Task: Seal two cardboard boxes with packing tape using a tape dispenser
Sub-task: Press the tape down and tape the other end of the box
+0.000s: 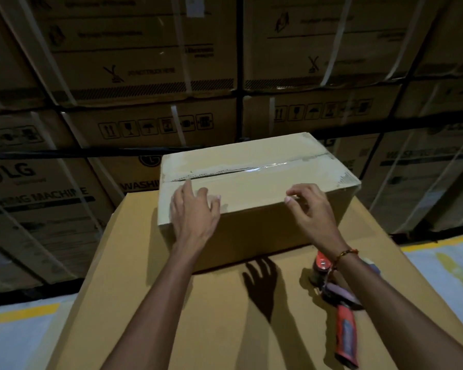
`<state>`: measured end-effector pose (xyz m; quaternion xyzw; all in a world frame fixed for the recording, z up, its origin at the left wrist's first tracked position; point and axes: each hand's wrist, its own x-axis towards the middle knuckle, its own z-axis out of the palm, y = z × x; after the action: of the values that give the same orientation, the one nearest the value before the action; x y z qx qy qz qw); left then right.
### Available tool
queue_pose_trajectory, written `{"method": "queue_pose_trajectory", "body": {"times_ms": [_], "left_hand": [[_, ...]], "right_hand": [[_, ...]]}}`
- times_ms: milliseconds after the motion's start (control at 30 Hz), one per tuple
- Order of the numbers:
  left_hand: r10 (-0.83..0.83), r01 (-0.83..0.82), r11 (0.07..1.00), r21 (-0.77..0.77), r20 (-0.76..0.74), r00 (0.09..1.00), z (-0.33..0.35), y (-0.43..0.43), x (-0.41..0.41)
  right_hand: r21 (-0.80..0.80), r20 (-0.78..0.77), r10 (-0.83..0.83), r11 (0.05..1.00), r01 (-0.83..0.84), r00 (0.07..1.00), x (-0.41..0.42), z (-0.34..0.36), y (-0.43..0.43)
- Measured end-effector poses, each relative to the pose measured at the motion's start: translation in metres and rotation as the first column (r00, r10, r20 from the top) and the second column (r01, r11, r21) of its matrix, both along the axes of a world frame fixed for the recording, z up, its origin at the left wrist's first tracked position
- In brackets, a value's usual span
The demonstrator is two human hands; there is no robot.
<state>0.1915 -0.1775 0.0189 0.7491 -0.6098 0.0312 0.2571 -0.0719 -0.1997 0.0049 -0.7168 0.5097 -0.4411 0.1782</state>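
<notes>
I have my left hand (194, 212) spread flat on the near left part of the small box (254, 206), palm down, fingers splayed and gripping nothing; the fingertips reach almost to the centre seam. My right hand (312, 209) hovers over the near right edge of the same box, fingers loosely curled, thumb and forefinger close together at the edge, and nothing held that I can see. A strip of clear tape (267, 166) runs along the seam just beyond both hands, shiny toward the right end, ragged toward the left. The small box sits on a much larger box (219, 316) that stretches back under my forearms. The tape dispenser (340, 305), with its red handle, lies on that larger box under my right wrist, untouched. Beyond my hands rise stacked cartons (145, 76).
</notes>
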Motion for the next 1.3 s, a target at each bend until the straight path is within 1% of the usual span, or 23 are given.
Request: {"method": "queue_pose_trajectory", "body": {"times_ms": [100, 200, 267, 333, 367, 400, 533, 600, 667, 767, 833, 900, 967, 1033, 1167, 1300], "left_hand": [[-0.076, 0.078, 0.995, 0.057, -0.024, 0.997, 0.001, -0.008, -0.058], [-0.090, 0.091, 0.989, 0.115, -0.021, 0.996, -0.002, -0.018, -0.109], [-0.087, 0.087, 0.986, 0.146, -0.006, 0.996, 0.000, -0.027, -0.138], [-0.080, 0.084, 0.983, 0.164, -0.028, 0.996, 0.003, -0.033, -0.159], [-0.080, 0.086, 0.982, 0.169, -0.044, 0.996, 0.004, -0.036, -0.166], [-0.083, 0.092, 0.981, 0.171, -0.062, 0.995, 0.005, -0.038, -0.171], [-0.089, 0.120, 0.975, 0.185, -0.165, 0.982, 0.014, -0.046, -0.184], [-0.098, 0.132, 0.971, 0.200, -0.169, 0.981, 0.018, -0.050, -0.190], [-0.088, 0.128, 0.962, 0.240, -0.170, 0.981, 0.021, -0.056, -0.199], [-0.007, 0.042, 0.944, 0.328, -0.110, 0.994, 0.025, -0.064, -0.212], [0.045, -0.026, 0.936, 0.350, -0.044, 0.998, 0.024, -0.066, -0.210], [0.091, -0.077, 0.934, 0.349, -0.026, 0.995, 0.021, -0.063, -0.199], [0.135, -0.117, 0.921, 0.372, -0.022, 0.991, 0.018, -0.055, -0.183], [0.153, -0.150, 0.897, 0.416, 0.024, 0.988, 0.014, -0.045, -0.174], [0.089, -0.120, 0.869, 0.479, 0.088, 0.992, 0.014, -0.035, -0.169], [-0.009, -0.018, 0.844, 0.536, 0.049, 0.999, 0.022, -0.014, -0.154]], "right_hand": [[-0.017, -0.008, -0.128, 0.992, 0.128, 0.992, -0.057, 0.004, -0.016], [0.007, 0.031, -0.248, 0.969, 0.247, 0.968, -0.102, 0.006, -0.033], [0.128, 0.087, -0.237, 0.966, 0.225, 0.968, -0.124, 0.007, -0.047], [0.309, 0.209, -0.192, 0.943, 0.122, 0.959, -0.133, 0.009, -0.058], [0.375, 0.277, -0.188, 0.924, 0.074, 0.942, -0.135, 0.008, -0.062], [0.404, 0.324, -0.201, 0.913, 0.057, 0.925, -0.137, 0.007, -0.066], [0.388, 0.412, -0.270, 0.916, 0.101, 0.870, -0.137, 0.005, -0.072], [0.416, 0.458, -0.249, 0.909, 0.042, 0.853, -0.131, 0.003, -0.070], [0.460, 0.508, -0.206, 0.886, -0.062, 0.836, -0.118, 0.001, -0.063], [0.488, 0.601, -0.110, 0.835, -0.254, 0.792, -0.094, 0.000, -0.048], [0.486, 0.679, -0.041, 0.773, -0.408, 0.733, -0.077, 0.000, -0.035], [0.487, 0.736, 0.019, 0.681, -0.548, 0.677, -0.065, -0.003, -0.025], [0.507, 0.726, 0.065, 0.621, -0.597, 0.684, -0.059, -0.006, -0.023], [0.536, 0.685, 0.076, 0.620, -0.572, 0.725, -0.058, -0.007, -0.028], [0.560, 0.645, 0.041, 0.653, -0.509, 0.763, -0.056, -0.013, -0.052], [0.540, 0.619, -0.014, 0.734, -0.412, 0.785, -0.052, -0.021, -0.068]]}}
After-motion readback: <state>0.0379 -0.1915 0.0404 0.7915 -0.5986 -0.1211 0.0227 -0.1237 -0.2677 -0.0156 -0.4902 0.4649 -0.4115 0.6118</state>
